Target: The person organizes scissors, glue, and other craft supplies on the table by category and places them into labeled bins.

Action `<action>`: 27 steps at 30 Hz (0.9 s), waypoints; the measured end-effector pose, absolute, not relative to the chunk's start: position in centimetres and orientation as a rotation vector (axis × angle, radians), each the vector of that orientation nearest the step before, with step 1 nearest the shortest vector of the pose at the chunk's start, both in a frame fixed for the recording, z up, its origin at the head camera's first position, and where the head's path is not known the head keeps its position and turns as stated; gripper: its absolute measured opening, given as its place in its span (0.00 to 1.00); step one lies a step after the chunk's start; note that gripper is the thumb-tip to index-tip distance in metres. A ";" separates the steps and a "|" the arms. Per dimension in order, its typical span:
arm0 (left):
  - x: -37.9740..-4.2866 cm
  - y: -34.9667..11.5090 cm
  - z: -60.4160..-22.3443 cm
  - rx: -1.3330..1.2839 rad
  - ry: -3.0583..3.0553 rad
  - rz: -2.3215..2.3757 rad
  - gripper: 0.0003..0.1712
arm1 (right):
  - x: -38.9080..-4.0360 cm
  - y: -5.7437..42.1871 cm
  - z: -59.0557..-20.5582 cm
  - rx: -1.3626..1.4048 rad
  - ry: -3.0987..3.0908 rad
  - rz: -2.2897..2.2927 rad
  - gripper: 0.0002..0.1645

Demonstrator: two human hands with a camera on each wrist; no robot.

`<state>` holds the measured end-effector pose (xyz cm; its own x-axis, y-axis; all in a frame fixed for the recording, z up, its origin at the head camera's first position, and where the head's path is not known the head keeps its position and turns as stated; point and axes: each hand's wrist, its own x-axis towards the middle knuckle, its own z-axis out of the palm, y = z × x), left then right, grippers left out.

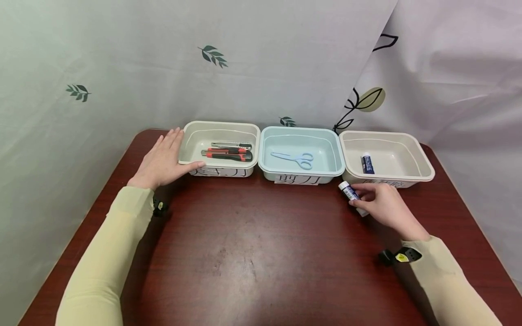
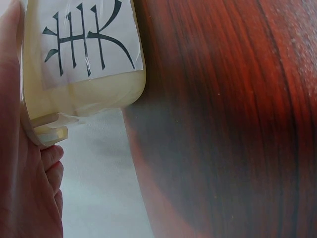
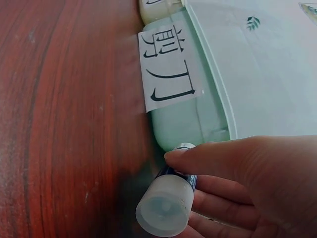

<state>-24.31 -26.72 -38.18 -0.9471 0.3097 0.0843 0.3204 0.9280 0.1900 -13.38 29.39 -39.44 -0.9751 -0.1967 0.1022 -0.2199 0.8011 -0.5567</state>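
Observation:
My right hand pinches a blue and white glue stick between thumb and fingers, tilted in front of the right beige bin. The right wrist view shows the stick's white base toward the camera. Inside that bin lies another glue stick. My left hand rests, fingers straight, on the left corner of the left beige bin, its thumb along the front rim. Several box cutters, red and black among them, lie in that bin.
Between the beige bins stands a light blue bin holding blue scissors. Paper labels with characters are on the bin fronts. The bins line the back of the dark red wooden table, before a pale curtain with leaf prints.

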 end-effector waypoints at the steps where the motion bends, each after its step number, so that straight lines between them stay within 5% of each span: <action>1: -24.3 -26.7 -38.2 -0.495 -3.033 -0.313 0.68 | -13.3 29.4 -39.4 0.342 -2.943 0.916 0.26; 27: -24.4 -26.8 -38.3 -0.502 -3.029 -0.296 0.68 | -12.9 28.6 -37.5 0.441 -2.921 0.908 0.24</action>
